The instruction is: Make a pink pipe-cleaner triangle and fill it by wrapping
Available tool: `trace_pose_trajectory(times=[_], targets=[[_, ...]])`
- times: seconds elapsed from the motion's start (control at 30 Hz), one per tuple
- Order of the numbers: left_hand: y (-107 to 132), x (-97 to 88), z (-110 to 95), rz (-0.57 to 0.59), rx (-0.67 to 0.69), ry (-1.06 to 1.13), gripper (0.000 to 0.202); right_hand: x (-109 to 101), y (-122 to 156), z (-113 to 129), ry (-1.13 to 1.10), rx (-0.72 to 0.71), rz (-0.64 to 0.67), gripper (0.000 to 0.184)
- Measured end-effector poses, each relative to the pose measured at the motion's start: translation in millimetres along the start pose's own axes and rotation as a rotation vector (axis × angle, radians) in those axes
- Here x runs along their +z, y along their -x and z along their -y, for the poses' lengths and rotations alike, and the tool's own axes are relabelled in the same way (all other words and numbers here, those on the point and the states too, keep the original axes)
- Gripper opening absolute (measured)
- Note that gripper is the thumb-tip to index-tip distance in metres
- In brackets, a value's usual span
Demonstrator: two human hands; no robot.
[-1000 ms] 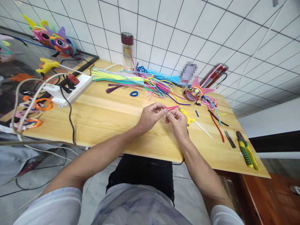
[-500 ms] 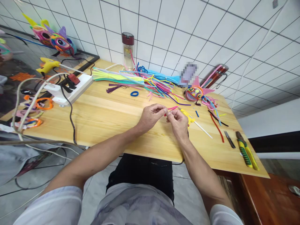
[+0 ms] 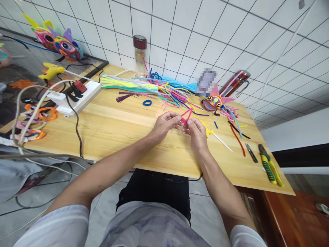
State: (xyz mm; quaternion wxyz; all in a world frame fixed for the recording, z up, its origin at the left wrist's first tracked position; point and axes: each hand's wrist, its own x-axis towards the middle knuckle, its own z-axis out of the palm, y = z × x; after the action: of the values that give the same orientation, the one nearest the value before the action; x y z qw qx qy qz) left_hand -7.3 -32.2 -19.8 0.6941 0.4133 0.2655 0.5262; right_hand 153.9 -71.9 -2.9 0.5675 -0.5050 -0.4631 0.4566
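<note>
Between my two hands is a pink pipe cleaner (image 3: 190,114) bent into a pointed, triangle-like shape, its tip facing up and away from me. My left hand (image 3: 167,126) is closed, thumb and fingers pinching the shape's left end. At the right end, my right hand (image 3: 195,132) pinches it the same way. Just beyond the right fingers lies a yellow glue gun (image 3: 208,129) with a white glue stick in it, partly hidden by that hand. A coiled blue pipe-cleaner ring (image 3: 147,102) rests on the wooden table (image 3: 123,120) farther left.
A pile of coloured pipe cleaners (image 3: 149,85) lies along the wall near a glass bottle (image 3: 140,56). A decorated fish-like figure (image 3: 212,102) stands back right. Snips (image 3: 252,153) and pliers (image 3: 269,166) lie at right. A power strip (image 3: 79,99) with cables sits left.
The pink pipe cleaner has turned from lying nearly flat to showing an upright triangle shape. Both hands have shifted slightly apart, still pinching it.
</note>
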Motion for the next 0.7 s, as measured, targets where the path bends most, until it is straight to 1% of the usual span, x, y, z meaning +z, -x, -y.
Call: trace_pose_trajectory(times=[0.13, 0.27, 0.4, 0.57, 0.7], targets=[[0.0, -1.2, 0.5, 0.021, -0.002, -0.003, 0.052, -0.4, -0.4, 2.6, -0.015, 0.032, 0.012, 0.045], [0.7, -1.3, 0.8, 0.022, -0.024, 0.009, 0.054, 1.2, 1.3, 4.1, 0.006, 0.038, -0.002, 0.035], [2.8, 0.3, 0.4, 0.022, -0.053, 0.029, 0.054, 3.0, 2.5, 3.1, 0.066, -0.027, -0.031, 0.027], [3.0, 2.3, -1.8, 0.034, -0.079, 0.079, 0.052, 3.5, 3.6, 3.4, 0.178, -0.139, -0.091, 0.026], [2.1, 2.8, -3.8, 0.027, -0.098, 0.108, 0.048, 2.7, 3.5, 3.0, 0.171, -0.148, -0.102, 0.027]])
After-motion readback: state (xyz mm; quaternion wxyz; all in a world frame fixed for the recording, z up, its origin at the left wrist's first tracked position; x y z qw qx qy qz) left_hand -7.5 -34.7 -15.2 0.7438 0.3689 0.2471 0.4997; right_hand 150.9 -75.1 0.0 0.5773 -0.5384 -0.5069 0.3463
